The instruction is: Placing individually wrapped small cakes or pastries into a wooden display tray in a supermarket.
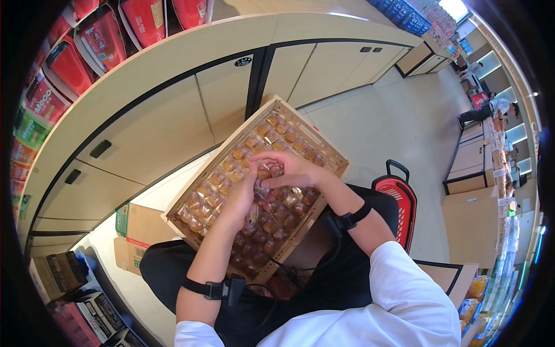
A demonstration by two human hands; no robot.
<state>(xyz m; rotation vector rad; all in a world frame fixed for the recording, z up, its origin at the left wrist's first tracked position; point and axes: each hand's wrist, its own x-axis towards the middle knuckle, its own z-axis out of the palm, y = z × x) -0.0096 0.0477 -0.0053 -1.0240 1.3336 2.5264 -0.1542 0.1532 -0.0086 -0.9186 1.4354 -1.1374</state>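
A wooden crate (310,128) lies at a slant before me, filled with rows of small round brown baked goods (208,191) in clear wrappers. Over its middle my two hands meet around one clear-wrapped piece (263,172). My left hand (243,193) has its thumb and fingers against the wrapper from the left. From the right, my right hand (292,170) curls its fingers and thumb about the same piece. Part of the piece is hidden by the fingers. A black strap with a small device sits on each forearm, and dark cables run below the crate.
Low cabinets (164,126) with black trim curve behind the crate, with red packaged drinks above. A cardboard box (145,221) stands at the left, a red shopping basket (396,204) at the right. Other people (492,108) are far off by shelves.
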